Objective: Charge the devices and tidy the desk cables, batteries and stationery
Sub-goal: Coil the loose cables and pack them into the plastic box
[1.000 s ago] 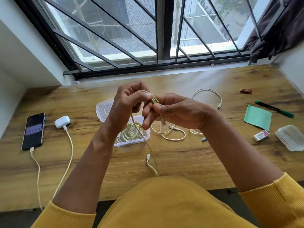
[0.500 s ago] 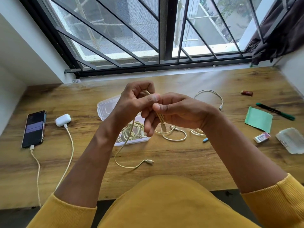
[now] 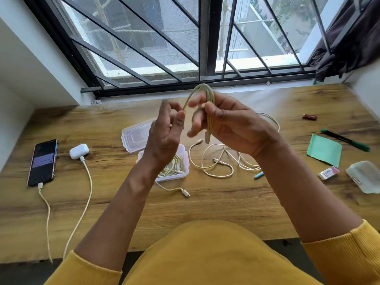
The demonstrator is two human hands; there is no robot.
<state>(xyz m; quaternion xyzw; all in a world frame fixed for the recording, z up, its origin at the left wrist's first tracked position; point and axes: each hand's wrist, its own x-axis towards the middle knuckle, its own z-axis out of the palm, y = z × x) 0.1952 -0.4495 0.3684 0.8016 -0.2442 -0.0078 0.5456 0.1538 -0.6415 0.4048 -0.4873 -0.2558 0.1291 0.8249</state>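
One camera sits on the person's head, looking forward and down, close above the brown wooden desk (image 3: pixel 226 202), window at twelve o'clock.

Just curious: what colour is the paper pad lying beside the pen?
Light green paper pad, beside the dark green pen, clearest in the head view.
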